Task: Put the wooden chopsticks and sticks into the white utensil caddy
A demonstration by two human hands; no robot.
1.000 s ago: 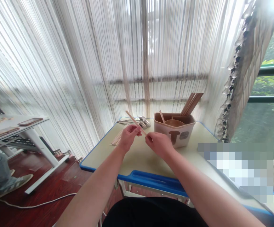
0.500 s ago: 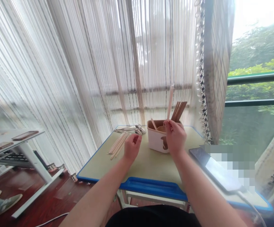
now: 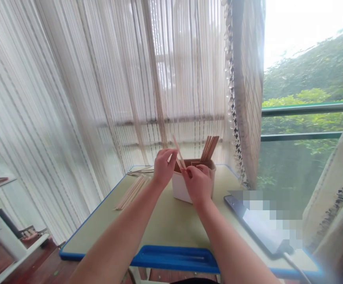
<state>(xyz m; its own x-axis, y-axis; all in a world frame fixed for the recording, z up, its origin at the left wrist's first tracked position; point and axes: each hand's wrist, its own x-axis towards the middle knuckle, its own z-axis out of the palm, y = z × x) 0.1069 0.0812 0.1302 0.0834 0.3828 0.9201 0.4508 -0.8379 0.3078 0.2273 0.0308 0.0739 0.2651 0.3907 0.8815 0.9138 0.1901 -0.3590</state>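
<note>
In front of the box, my right hand [image 3: 199,183] has its thumb and fingers closed on the lower part of a pale chopstick [image 3: 176,144], which tilts up to the left. My left hand [image 3: 164,165] pinches at the same stick higher up, beside the box's left rim. The white box [image 3: 180,190] has a brown inside and stands on the table. Brown chopsticks [image 3: 209,149] lean in its back right part. Left of my hands a bundle of pale chopsticks [image 3: 131,194] lies flat. Metal spoons [image 3: 140,171] lie behind it, their bowls hidden by my left hand.
The table [image 3: 165,227] has a blue edge and a blue tray groove [image 3: 174,258] at the front. A phone [image 3: 254,225] with a white cable lies at the right. Sheer curtains [image 3: 115,79] hang just behind. Another table [image 3: 0,183] stands at far left.
The pale chopstick has swung from upright to tilted left, and my right hand has lowered. My left hand has risen from the table to the stick. The view has turned right.
</note>
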